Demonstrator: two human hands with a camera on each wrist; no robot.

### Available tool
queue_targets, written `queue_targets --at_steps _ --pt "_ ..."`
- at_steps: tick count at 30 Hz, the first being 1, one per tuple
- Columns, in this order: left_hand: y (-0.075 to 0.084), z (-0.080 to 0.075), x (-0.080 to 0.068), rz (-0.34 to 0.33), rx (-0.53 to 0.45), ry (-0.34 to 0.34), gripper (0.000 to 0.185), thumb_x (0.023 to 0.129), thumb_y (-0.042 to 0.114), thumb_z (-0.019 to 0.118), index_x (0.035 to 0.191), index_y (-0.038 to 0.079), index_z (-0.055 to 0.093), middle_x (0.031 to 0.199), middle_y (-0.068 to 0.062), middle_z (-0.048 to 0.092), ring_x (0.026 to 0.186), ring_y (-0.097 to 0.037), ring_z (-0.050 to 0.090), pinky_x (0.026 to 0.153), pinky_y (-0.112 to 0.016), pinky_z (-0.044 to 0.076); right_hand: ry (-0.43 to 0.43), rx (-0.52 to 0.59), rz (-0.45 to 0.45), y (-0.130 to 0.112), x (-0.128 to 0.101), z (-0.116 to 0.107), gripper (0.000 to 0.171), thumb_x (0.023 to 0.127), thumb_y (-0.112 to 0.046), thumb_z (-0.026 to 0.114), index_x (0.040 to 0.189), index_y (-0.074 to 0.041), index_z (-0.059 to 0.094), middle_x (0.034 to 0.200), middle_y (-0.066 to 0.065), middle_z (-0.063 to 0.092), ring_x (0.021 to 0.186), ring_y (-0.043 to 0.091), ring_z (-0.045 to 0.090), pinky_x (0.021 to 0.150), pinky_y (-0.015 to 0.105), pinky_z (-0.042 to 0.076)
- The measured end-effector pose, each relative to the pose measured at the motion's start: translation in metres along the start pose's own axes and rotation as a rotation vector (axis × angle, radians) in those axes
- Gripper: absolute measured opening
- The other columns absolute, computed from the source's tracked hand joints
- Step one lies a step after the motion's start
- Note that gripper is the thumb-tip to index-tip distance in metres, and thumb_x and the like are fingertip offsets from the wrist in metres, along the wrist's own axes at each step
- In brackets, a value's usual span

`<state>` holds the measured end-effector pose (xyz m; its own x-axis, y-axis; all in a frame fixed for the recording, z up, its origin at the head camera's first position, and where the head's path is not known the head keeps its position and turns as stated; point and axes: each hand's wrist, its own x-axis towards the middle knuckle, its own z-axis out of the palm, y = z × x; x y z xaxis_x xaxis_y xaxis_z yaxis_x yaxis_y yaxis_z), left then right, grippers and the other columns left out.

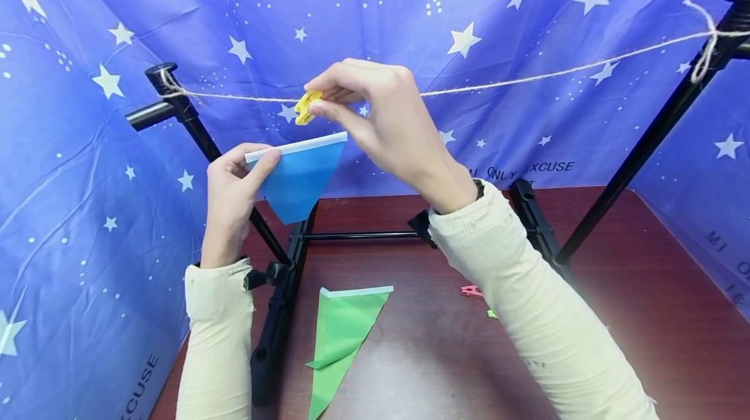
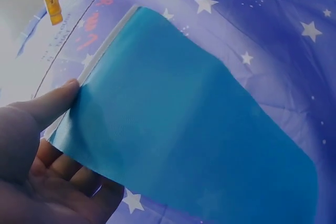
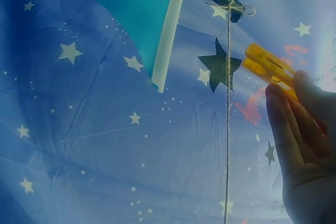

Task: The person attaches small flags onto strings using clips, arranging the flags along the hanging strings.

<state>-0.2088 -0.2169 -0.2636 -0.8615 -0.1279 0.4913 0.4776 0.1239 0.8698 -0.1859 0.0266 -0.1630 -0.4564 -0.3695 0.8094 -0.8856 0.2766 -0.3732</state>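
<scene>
Between thumb and fingers, my left hand (image 1: pixel 234 195) pinches the white top edge of a blue pennant flag (image 1: pixel 305 176) near its left corner. The flag hangs below the string (image 1: pixel 504 83), apart from it in the right wrist view. My right hand (image 1: pixel 383 117) pinches a yellow clothespin (image 1: pixel 307 107) close to the string. In the right wrist view the yellow clothespin (image 3: pixel 268 69) is beside the string (image 3: pixel 228 129), not on it. The blue flag (image 2: pixel 173 108) fills much of the left wrist view.
Black stand poles (image 1: pixel 650 127) hold the string at both ends. On the dark red table (image 1: pixel 422 355) lie a green pennant flag (image 1: pixel 346 329), partly folded, a pink clothespin (image 1: pixel 471 291) and a small green piece (image 1: pixel 491 314) partly behind the right sleeve. A starry blue cloth (image 1: pixel 363 16) hangs behind.
</scene>
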Motion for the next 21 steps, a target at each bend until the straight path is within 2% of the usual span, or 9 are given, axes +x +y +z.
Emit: queue_targets --at_steps 5,12,21 --pt "0.003 0.001 0.004 0.038 -0.056 0.062 0.018 0.086 0.02 0.079 0.095 0.004 0.076 0.087 -0.003 0.073 0.077 -0.015 0.064 0.071 -0.026 0.053 -0.023 -0.003 0.013 -0.003 0.009 0.002 0.014 0.091 -0.01 0.071 0.101 -0.002 0.075 0.097 0.005 0.074 0.089 0.007 0.069 0.085 0.016 0.052" --pt "0.005 0.001 0.011 0.092 -0.139 0.129 0.015 0.086 0.015 0.079 0.094 0.002 0.076 0.088 -0.004 0.074 0.084 -0.016 0.066 0.077 -0.028 0.05 -0.005 -0.001 0.019 -0.004 0.02 0.003 0.012 0.092 -0.01 0.07 0.1 -0.003 0.076 0.097 0.005 0.075 0.088 0.006 0.069 0.083 0.016 0.052" --pt "0.005 0.004 0.017 0.095 -0.132 0.173 0.017 0.09 0.018 0.075 0.096 0.002 0.076 0.088 -0.003 0.073 0.088 -0.018 0.064 0.082 -0.03 0.047 -0.028 -0.07 -0.001 0.001 0.027 0.005 0.015 0.093 -0.012 0.069 0.101 -0.002 0.075 0.097 0.005 0.075 0.087 0.006 0.068 0.082 0.014 0.051"
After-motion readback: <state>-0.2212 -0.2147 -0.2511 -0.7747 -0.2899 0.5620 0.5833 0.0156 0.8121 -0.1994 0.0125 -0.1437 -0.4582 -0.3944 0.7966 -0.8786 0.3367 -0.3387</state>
